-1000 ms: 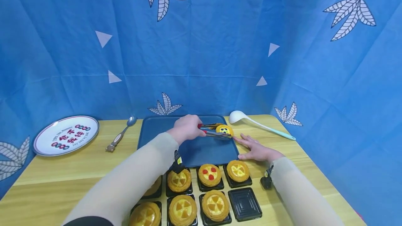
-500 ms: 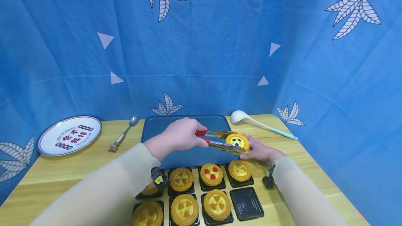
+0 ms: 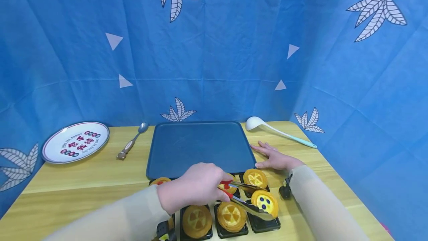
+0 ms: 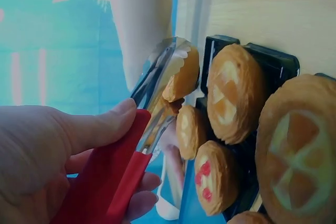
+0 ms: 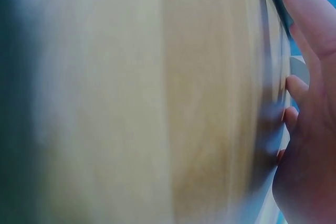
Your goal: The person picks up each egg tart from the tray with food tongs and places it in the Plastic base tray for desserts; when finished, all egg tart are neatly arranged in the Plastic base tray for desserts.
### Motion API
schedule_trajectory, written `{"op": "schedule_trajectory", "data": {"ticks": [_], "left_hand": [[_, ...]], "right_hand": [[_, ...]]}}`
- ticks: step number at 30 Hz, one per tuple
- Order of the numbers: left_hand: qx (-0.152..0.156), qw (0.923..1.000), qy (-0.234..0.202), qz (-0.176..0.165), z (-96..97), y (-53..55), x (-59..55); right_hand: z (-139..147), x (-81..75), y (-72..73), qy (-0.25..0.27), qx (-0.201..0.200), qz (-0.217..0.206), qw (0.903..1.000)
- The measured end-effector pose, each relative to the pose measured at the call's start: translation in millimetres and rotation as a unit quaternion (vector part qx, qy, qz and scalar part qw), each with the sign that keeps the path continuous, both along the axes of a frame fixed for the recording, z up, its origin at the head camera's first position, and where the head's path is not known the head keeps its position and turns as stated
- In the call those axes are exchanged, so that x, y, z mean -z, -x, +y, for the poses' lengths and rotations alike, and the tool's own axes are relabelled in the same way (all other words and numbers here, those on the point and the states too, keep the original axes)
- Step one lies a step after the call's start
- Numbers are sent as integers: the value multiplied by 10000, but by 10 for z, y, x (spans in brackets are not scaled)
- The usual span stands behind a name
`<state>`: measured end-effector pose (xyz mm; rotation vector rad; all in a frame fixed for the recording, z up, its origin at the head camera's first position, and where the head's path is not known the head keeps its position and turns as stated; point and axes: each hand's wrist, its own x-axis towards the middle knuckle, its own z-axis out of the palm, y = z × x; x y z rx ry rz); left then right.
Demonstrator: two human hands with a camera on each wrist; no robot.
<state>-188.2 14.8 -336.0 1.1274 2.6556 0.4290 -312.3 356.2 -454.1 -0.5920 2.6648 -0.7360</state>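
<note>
My left hand (image 3: 197,187) grips red-handled metal tongs (image 4: 118,169), thumb on one side and fingers on the other. Between the tong tips is an egg tart (image 3: 265,203) with dark blue dots, close over the front-right black square holder (image 3: 265,226). Other tarts sit in black holders beside it, among them a front-row tart (image 3: 230,217) with a wedge pattern and a red-dotted tart (image 4: 215,178) partly hidden in the head view by the hand and tongs. My right hand (image 3: 272,158) rests with fingers spread at the right edge of the dark blue tray (image 3: 200,148), holding nothing.
A white plate with red lettering (image 3: 77,142) stands at the far left, a spoon (image 3: 132,142) to its right. Behind the right hand lies a white ladle (image 3: 281,132) with a pale green handle. A blue curtain (image 3: 214,47) borders the wooden table.
The left hand has brought the tongs and the blue-dotted tart from the tray's right side toward me, down to the front-right holder. My right hand stays by the tray.
</note>
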Motion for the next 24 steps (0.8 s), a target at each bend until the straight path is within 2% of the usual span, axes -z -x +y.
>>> {"op": "schedule_trajectory", "data": {"ticks": [4, 13, 24], "left_hand": [[172, 9996, 101, 198, 57, -19, 52], [333, 9980, 393, 364, 128, -48, 94], [458, 9960, 500, 574, 159, -57, 140]], "right_hand": [[14, 3, 0, 4, -1, 15, 10000], [10, 2, -2, -80, 11, 55, 10000], [-12, -8, -6, -95, 60, -12, 9999]]}}
